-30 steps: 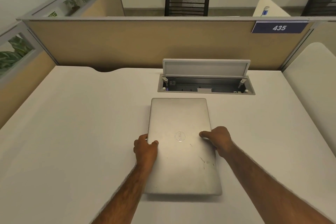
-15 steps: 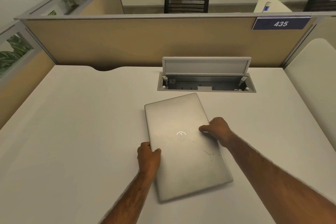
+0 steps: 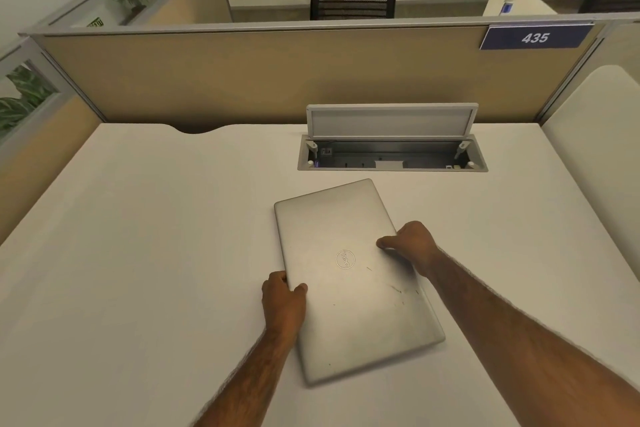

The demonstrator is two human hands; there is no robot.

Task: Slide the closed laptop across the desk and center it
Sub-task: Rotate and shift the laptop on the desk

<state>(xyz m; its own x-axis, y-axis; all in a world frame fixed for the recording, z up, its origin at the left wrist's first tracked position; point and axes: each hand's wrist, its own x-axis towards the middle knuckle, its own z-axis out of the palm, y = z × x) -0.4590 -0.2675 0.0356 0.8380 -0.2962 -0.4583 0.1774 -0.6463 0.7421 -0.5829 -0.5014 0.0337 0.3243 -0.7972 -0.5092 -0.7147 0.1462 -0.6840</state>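
A closed silver laptop (image 3: 349,288) lies flat on the white desk (image 3: 138,253), its long axis running away from me and skewed, the far end turned left. My left hand (image 3: 282,302) grips its left long edge, thumb on the lid. On the opposite long edge my right hand (image 3: 410,244) holds on, fingers pressed on the lid near the round logo. Both forearms reach in from the bottom of the view.
An open cable tray (image 3: 391,156) with its flap raised is set into the desk just beyond the laptop. A beige partition (image 3: 277,76) with a blue "435" sign (image 3: 535,37) closes the back. A second white desk (image 3: 602,149) adjoins at right.
The laptop has turned from straight to skewed, far end swinging left and near end right, both hands staying on its edges. Since half a second ago it has barely moved.
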